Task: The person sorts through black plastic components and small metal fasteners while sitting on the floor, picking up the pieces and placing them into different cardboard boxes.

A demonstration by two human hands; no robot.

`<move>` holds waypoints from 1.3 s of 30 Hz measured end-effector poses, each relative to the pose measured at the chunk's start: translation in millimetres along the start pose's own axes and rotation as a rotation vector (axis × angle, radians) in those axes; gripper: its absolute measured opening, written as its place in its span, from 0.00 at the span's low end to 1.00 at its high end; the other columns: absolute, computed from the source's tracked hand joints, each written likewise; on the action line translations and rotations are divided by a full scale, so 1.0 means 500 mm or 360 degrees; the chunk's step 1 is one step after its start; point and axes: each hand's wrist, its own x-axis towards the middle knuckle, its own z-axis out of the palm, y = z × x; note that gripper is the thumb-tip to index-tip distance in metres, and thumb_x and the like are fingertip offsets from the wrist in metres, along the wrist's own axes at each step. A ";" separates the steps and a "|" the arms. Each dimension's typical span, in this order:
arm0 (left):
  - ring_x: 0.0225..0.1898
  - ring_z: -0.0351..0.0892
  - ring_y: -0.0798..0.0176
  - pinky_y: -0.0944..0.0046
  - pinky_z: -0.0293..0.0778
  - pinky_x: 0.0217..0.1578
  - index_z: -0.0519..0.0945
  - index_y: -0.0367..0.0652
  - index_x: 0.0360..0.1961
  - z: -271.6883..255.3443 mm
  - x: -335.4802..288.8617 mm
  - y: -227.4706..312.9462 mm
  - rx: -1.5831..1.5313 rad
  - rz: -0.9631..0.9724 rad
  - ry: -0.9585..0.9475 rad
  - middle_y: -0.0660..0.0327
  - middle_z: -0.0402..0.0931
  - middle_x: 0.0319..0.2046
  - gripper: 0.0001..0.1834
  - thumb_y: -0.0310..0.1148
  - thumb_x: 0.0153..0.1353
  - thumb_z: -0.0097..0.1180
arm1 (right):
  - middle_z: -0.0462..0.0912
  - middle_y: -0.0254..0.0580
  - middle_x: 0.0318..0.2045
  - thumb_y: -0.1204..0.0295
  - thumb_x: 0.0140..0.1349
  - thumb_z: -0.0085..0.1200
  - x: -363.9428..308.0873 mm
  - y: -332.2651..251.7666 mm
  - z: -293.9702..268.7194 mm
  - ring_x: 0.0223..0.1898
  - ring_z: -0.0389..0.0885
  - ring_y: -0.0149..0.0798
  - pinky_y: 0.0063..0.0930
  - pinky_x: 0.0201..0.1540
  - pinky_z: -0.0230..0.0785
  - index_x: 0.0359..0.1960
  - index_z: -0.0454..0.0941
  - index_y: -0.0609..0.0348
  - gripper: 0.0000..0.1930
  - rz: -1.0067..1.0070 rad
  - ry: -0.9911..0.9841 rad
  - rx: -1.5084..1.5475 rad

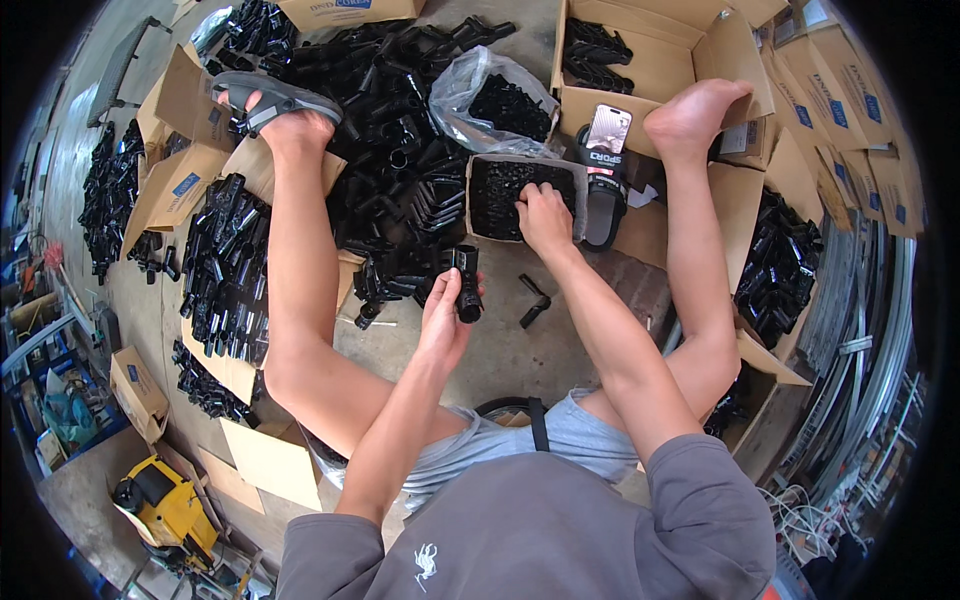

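My left hand [442, 318] is closed around a black tube-shaped fitting [467, 285] with a short side branch, held upright above the floor. Reaching into a small open carton [581, 190] of tiny black parts, my right hand [545, 217] has its fingers curled down among them. Whatever those fingertips pinch is hidden. On the concrete just right of the held fitting lies a loose black angled fitting [535, 300]. Beyond my left hand spreads a big heap of black fittings [395, 150].
A clear plastic bag [455, 105] of small black parts stands behind the carton. Right of it are a black slide sandal [603, 205] with a phone [609, 128] on it and a large open box [655, 30]. Metal rods [850, 340] lie far right; a yellow machine [172, 508] sits lower left.
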 end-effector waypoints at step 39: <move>0.50 0.82 0.70 0.66 0.79 0.47 0.75 0.47 0.61 0.077 -0.076 -0.031 0.0612 0.0545 0.0019 0.65 0.82 0.52 0.17 0.34 0.74 0.59 | 0.90 0.47 0.41 0.74 0.71 0.56 -0.292 -0.136 -0.242 0.42 0.89 0.35 0.30 0.46 0.79 0.47 0.82 0.66 0.09 0.0430 -0.0104 0.1677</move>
